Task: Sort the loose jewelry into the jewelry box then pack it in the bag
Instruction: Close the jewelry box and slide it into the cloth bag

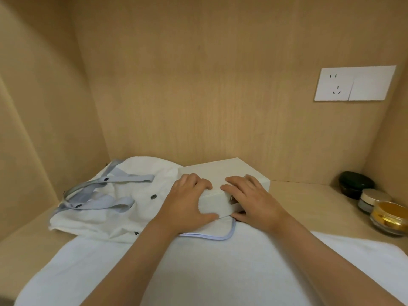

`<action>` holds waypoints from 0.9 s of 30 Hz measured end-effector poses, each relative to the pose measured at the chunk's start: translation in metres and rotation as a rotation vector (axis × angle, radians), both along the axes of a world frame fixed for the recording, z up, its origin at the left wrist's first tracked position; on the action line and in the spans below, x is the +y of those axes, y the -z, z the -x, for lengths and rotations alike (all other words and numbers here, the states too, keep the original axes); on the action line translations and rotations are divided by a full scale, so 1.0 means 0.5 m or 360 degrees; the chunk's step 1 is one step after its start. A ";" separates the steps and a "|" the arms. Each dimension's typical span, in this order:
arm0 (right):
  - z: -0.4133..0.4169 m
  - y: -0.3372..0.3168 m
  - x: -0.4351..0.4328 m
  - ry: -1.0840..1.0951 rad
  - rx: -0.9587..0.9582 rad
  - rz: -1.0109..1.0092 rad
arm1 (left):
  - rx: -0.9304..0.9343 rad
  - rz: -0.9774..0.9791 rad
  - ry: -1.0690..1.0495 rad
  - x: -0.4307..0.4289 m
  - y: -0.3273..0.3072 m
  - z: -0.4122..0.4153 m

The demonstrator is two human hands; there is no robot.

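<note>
Head view: the box (223,170) is gripped at its front by left hand (187,200) and right hand (254,200); the bag (136,208) lies left of both. If tilted unlatched, contents could be spilled.

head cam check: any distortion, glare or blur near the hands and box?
Head view: wide-angle bowing bends the wooden walls and tilts the socket plate; soft light, faint shadow under left hand and right hand; glare on the gold jar; jewelry box fairly sharp; white cloth washed out.

Matt white jewelry box (223,171), cloth bag (141,173), wood-grain shelf (309,199).
</note>
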State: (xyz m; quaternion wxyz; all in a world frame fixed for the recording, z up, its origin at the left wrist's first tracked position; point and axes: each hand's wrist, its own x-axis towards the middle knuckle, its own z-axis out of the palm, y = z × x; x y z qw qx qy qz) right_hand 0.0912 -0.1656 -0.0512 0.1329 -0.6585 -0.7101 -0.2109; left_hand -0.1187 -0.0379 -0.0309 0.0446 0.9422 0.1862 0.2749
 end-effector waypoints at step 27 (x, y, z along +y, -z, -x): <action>0.029 -0.035 0.031 0.0252 0.1894 -0.0073 | -0.0302 0.1034 -0.0461 0.075 -0.057 -0.013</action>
